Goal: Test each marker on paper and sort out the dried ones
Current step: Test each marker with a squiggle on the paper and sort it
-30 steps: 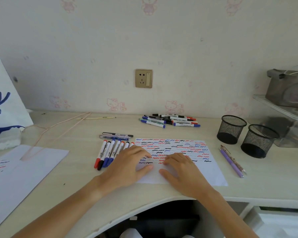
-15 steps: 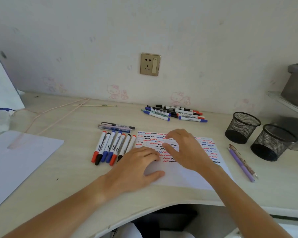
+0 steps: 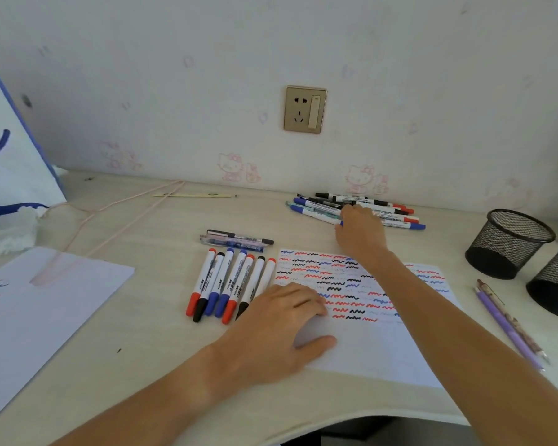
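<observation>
A white test paper covered with red, blue and black squiggles lies at the desk's front. My left hand rests flat on its left edge. Left of the paper, several capped whiteboard markers lie in a neat row. A loose pile of thinner markers lies near the wall. My right hand reaches over the paper and its bent fingers touch the left side of that pile, beside a blue-capped marker. Whether the fingers hold one is hidden.
Two pens lie crosswise above the marker row. Two black mesh cups stand at the right, with two purple pencils before them. Another sheet, a pink wire hanger and a white bag occupy the left.
My right hand left the paper and moved forward to the marker pile by the wall. My left hand stayed on the paper. The view tilted down and came closer.
</observation>
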